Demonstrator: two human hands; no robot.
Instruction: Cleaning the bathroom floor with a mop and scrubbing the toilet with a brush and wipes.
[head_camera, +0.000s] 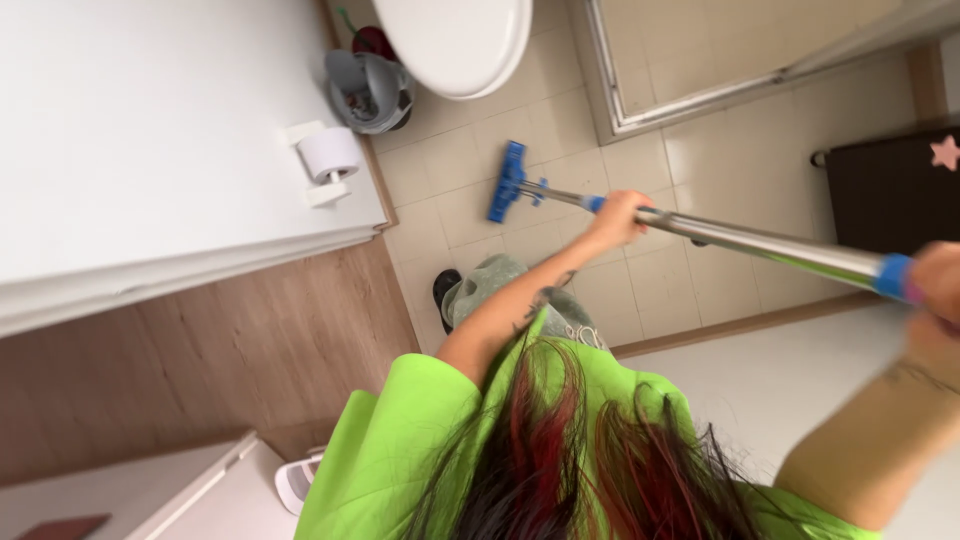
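I look straight down over my bright green shirt (400, 450) and my dark hair streaked with red. My left hand (618, 216) wraps around the metal mop pole (760, 243) partway down, and my right hand (938, 290) closes on its upper end by the blue grip. The blue mop head (508, 181) rests flat on the pale floor tiles (700, 150), just in front of the white toilet (455, 40). A grey bin (368, 92) stands beside the toilet, and a toilet paper roll (328, 154) hangs on the white wall to my left. One grey slipper (480, 285) shows below my left arm.
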